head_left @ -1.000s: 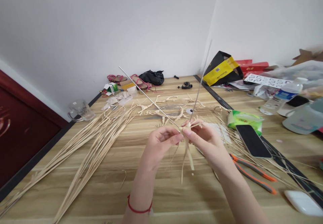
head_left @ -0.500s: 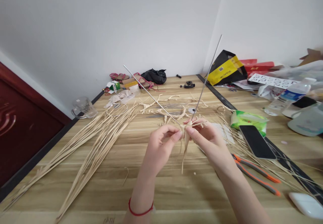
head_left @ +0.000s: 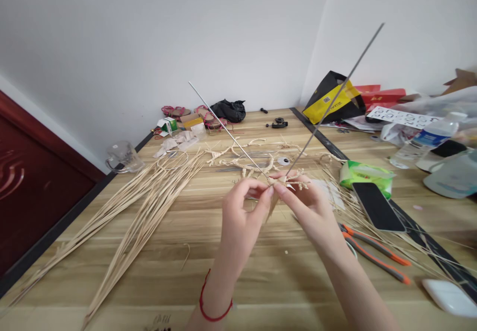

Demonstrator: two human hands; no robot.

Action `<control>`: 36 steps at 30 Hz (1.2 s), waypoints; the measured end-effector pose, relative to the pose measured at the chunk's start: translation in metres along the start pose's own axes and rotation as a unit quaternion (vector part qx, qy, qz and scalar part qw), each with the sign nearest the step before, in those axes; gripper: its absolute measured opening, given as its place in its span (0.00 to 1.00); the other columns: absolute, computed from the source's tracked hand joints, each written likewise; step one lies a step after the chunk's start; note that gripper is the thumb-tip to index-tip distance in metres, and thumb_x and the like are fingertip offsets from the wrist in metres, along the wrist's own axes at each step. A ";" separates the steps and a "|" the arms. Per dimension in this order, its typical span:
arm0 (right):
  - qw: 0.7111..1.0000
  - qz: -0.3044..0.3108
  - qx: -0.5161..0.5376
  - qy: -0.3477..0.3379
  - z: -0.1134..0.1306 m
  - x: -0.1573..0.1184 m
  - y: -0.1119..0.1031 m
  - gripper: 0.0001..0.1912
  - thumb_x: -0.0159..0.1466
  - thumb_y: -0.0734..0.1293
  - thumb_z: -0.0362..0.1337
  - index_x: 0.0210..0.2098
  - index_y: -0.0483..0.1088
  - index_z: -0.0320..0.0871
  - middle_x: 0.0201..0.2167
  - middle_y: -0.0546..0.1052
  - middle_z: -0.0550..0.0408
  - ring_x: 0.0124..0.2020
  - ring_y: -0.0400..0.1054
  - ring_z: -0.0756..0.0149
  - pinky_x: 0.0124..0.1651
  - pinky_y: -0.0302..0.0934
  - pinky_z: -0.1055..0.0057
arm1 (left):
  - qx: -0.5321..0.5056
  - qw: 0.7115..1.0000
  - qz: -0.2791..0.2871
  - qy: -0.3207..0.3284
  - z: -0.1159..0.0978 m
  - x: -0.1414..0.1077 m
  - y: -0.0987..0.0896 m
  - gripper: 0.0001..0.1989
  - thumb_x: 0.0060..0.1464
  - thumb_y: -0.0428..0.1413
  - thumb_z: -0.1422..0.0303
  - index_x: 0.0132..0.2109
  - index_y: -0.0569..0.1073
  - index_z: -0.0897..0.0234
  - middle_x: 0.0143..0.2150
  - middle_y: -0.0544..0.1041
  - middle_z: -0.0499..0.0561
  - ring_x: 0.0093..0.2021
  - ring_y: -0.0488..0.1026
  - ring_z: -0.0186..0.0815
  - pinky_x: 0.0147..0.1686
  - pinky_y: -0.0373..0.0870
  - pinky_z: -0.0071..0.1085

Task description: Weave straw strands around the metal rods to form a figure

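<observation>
My left hand and my right hand meet above the middle of the table, both closed with thumbs and fingertips pinching one small woven piece of pale plant strips. Two thin metal wires, a left wire and a right wire, rise from it and spread into a V. Knobbly wrapped twigs stick out beside my right fingers. A short strip end hangs below my thumbs. Fingers cover much of the piece. Behind it lie similar wrapped branch-like pieces.
Long bundles of pale strips lie at left, near a glass mug. On the right are orange-handled pliers, a phone, a green packet, a water bottle and a white case. A black-yellow bag stands behind.
The right wire has swung outward to the right, widening the V, and the left wire's tip has risen slightly. Both hands have turned the woven piece; its hanging strip end now looks shorter.
</observation>
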State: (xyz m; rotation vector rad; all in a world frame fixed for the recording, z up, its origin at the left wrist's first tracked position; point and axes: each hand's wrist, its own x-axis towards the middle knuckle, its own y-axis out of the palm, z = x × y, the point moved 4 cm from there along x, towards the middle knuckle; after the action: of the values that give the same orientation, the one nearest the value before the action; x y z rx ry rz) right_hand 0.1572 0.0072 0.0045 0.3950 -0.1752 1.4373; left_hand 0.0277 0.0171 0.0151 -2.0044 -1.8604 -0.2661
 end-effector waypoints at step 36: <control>0.997 0.052 -0.009 0.058 -0.001 0.002 0.003 0.10 0.60 0.70 0.46 0.37 0.73 0.48 0.33 0.76 0.56 0.37 0.71 0.66 0.40 0.66 0.70 | -0.215 0.975 0.024 -0.045 0.006 0.010 -0.006 0.03 0.54 0.60 0.68 0.34 0.75 0.63 0.36 0.76 0.49 0.38 0.76 0.32 0.36 0.73 0.25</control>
State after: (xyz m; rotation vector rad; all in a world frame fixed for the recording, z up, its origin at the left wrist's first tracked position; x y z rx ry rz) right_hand 0.1542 0.0100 0.0047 0.2910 -0.1153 1.5553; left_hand 0.0223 0.0287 0.0139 -2.3722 -1.9328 -0.6205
